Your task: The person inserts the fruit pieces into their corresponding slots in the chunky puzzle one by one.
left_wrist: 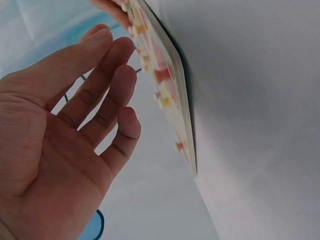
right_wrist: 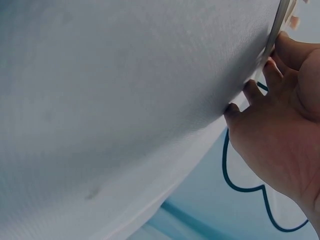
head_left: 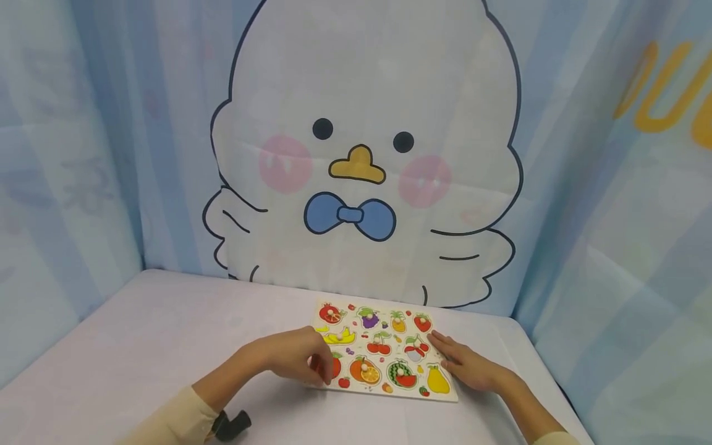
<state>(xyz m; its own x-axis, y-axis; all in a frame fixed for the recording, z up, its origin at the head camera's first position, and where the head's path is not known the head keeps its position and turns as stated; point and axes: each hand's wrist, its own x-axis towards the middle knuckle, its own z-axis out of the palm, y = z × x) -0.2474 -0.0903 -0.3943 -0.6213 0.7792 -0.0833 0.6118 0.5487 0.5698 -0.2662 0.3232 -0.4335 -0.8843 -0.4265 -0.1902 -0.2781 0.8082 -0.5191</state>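
Observation:
A white wooden knob puzzle board (head_left: 389,390) with painted fruit lies on the table. My left hand (head_left: 297,353) hovers over its lower left corner, beside the red apple piece (head_left: 336,366), which it partly covers. In the left wrist view its fingers (left_wrist: 107,115) are loosely bent, apart from the board, with nothing seen between them. My right hand (head_left: 470,366) rests at the board's right edge with fingers extended. In the right wrist view its thumb (right_wrist: 290,47) is right at that edge and the other fingertips are down by the tabletop.
Orange (head_left: 364,369), watermelon (head_left: 403,375) and pear (head_left: 438,380) pictures run along the board's near side; banana (head_left: 340,337) and grapes (head_left: 368,319) lie farther back. A black object (head_left: 232,426) shows by the left sleeve (head_left: 178,420). A printed curtain (head_left: 356,259) hangs behind the pale table (head_left: 183,334).

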